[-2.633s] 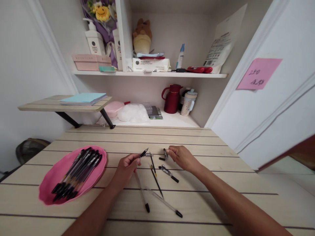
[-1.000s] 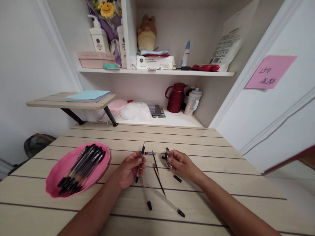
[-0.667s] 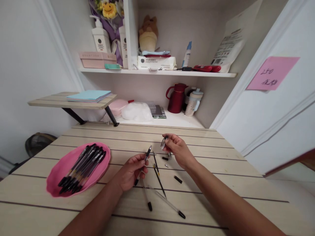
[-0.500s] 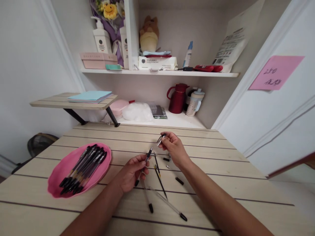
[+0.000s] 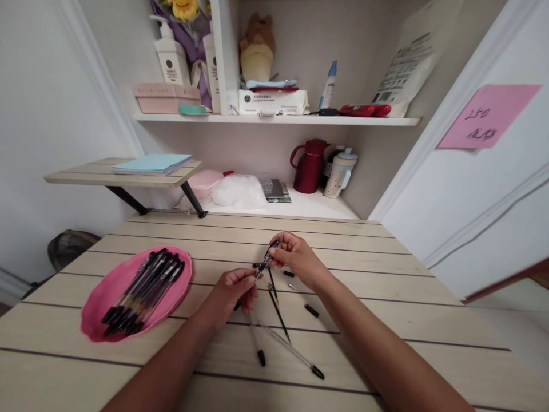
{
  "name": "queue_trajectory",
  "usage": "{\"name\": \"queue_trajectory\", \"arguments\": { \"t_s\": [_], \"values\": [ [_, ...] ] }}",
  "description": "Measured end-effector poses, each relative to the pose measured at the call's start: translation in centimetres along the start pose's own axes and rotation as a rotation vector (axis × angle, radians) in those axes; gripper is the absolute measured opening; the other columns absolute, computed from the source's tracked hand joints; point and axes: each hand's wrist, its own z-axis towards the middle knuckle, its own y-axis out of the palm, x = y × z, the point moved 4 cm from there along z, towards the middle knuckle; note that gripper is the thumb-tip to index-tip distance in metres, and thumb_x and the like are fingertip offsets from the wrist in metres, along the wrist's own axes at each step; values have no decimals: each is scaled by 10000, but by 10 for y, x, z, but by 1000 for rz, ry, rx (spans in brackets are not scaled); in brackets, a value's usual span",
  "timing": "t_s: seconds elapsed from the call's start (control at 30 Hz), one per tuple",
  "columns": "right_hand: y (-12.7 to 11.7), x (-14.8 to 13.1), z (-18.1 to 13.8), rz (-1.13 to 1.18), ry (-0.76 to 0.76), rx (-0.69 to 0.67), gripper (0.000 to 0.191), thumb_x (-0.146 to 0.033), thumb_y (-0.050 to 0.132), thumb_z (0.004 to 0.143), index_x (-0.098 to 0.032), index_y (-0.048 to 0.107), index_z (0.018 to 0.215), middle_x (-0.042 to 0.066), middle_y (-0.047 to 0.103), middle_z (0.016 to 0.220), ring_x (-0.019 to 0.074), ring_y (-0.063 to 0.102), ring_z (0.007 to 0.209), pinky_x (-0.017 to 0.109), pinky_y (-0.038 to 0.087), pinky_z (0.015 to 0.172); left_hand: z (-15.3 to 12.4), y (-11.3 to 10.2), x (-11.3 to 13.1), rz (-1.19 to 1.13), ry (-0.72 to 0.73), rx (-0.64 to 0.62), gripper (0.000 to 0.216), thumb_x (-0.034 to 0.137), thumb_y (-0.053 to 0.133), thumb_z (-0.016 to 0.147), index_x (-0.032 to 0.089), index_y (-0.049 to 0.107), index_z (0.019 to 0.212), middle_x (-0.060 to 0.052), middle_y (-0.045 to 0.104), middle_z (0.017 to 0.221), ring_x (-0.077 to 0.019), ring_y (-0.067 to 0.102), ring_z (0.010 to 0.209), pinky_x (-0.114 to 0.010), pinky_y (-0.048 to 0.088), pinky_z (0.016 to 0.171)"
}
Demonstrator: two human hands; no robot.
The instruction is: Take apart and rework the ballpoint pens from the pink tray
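My left hand (image 5: pixel 238 289) is closed around the barrel of a pen (image 5: pixel 258 273), which tilts up to the right. Pinched in the fingers of my right hand (image 5: pixel 291 254) is a clear pen cap (image 5: pixel 268 256) with a dark clip; it sits over the pen's tip end. Below my hands lie two clear pen barrels with black ends, one on the left (image 5: pixel 259 350) and one on the right (image 5: pixel 306 363). A dark ink refill (image 5: pixel 279 317) rests beside them. Small black grips (image 5: pixel 311 311) and a metal tip (image 5: pixel 291 286) are scattered near my right wrist.
A pink dish (image 5: pixel 92 312) holding several capped pens stands on the wooden table (image 5: pixel 369 377) at left. Behind, a small raised stand (image 5: pixel 171 180) carries blue paper (image 5: pixel 150 163). A red jug (image 5: pixel 309 169) and a light tumbler (image 5: pixel 341 174) stand in the shelf unit at the back.
My right hand has moved left and down, bringing the pen cap onto the pen's tip, where a gap showed before. The view has shifted slightly.
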Motion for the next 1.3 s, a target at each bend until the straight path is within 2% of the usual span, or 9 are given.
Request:
{"name": "queue_trajectory", "arguments": {
  "t_s": [0.1,0.23,0.6,0.73,0.83,0.93,1.1,1.23,1.3],
  "values": [
    [2,-4,-3,-20,8,-62,226,-251,618,652,-160,526,836,-41,544,542,76,510,482,195,372,472,-1,1,3,80,46,31,298,363,572,700,132,582,887,30,532,559,-28,374,353,-154,216,330],
    [8,-4,-7,-63,28,-142,185,-234,606,664,-152,546,819,-34,552,538,76,508,483,198,373,477,-2,4,4,111,105,48,274,362,567,701,126,580,840,26,533,571,-19,350,360,-155,191,340],
    [13,-3,-12,-118,1,-146,174,-233,585,688,-155,546,839,-31,557,532,80,491,491,212,385,515,-4,4,3,92,138,94,243,317,577,691,115,597,825,25,528,555,-12,324,354,-162,160,343],
    [14,-3,-12,-85,-6,-162,201,-251,586,693,-153,546,864,-24,564,552,79,494,502,212,385,520,-7,5,10,121,145,93,250,324,569,691,121,597,834,25,530,554,-19,334,355,-162,185,346],
    [12,-7,-12,-57,-2,-200,294,-265,607,679,-159,528,941,-21,562,608,84,512,532,215,389,527,-9,3,20,148,184,101,233,315,585,673,132,592,818,28,532,567,-29,364,382,-165,261,376],
    [4,-15,-12,-65,-12,-153,364,-295,602,685,-178,491,1011,-5,570,714,90,537,568,223,401,536,-11,-9,35,136,306,229,218,265,642,611,149,574,783,29,537,615,-52,444,486,-171,359,478],
    [-15,-19,-12,-172,10,-1,258,-371,540,725,-149,555,855,21,572,726,81,516,542,219,391,507,-27,-49,73,277,490,553,276,278,653,582,147,583,814,-14,591,757,-114,536,678,-204,414,623],
    [-18,-13,-9,-237,30,-1,272,-402,547,709,-145,568,797,17,566,688,79,494,517,217,381,485,-63,-100,109,659,459,854,311,371,546,663,162,617,882,-27,637,762,-173,570,727,-254,422,666],
    [-18,-10,-8,-254,32,-14,277,-408,552,702,-146,568,791,16,564,680,81,489,512,217,380,481,-85,-129,119,848,374,1009,282,378,510,675,184,621,847,-10,641,708,-182,578,703,-259,419,654]
  ]
}}
